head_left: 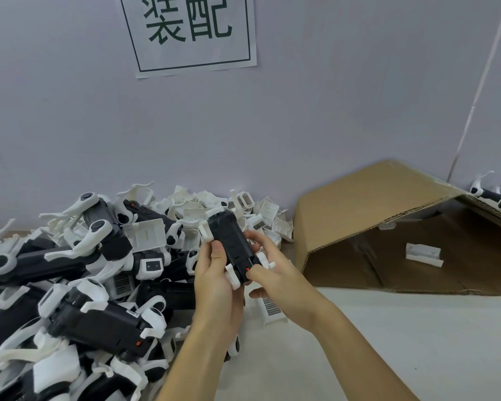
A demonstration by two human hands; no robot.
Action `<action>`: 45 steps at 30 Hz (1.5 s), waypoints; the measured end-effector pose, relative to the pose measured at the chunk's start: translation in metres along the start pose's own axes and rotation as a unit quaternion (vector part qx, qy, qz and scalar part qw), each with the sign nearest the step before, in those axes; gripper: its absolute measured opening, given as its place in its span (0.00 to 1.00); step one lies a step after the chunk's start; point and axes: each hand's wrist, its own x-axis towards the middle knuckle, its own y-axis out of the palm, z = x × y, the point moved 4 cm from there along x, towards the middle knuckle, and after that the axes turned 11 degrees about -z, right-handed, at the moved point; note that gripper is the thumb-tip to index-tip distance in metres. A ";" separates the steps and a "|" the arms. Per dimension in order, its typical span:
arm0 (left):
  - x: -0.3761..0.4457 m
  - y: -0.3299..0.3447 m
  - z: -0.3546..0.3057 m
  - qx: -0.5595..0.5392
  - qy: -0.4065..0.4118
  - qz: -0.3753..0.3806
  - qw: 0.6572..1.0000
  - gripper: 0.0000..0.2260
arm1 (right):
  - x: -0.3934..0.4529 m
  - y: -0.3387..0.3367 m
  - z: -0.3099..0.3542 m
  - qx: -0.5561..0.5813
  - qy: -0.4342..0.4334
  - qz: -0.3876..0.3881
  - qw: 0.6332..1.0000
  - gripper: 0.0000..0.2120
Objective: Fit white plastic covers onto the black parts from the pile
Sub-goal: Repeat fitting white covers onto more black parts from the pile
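The black part (231,243) is held above the table (388,337), in front of the pile (78,279), tilted with its far end pointing up and away. White plastic pieces project from its upper left corner and from both sides of its near end. The left hand (214,282) grasps the part from the left, thumb laid along its left edge and fingers wrapped beneath. The right hand (272,270) grips the near right end, with the thumb pressed on the near edge beside a small red tab (247,269) and the fingertips (250,235) curled over the right edge. The pile of black parts and loose white covers lies to the left, against the wall. A tipped cardboard box (388,224) lies to the right, with one white cover (423,253) inside. A ribbed white cover (269,306) lies on the table under the wrists. A paper sign (190,33) hangs on the wall
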 end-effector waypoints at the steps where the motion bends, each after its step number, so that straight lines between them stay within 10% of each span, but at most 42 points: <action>1: 0.000 0.000 -0.001 0.003 0.006 -0.001 1.000 0.16 | 0.000 0.001 -0.001 -0.001 0.000 -0.004 1.000 0.26; 35: 0.005 -0.001 0.000 0.003 -0.044 0.003 0.999 0.17 | 0.003 -0.037 0.009 0.043 0.010 -0.044 0.998 0.24; 45: 0.007 0.000 0.000 0.048 -0.051 0.035 0.997 0.20 | 0.003 -0.030 0.026 -0.192 -0.114 -0.076 0.972 0.08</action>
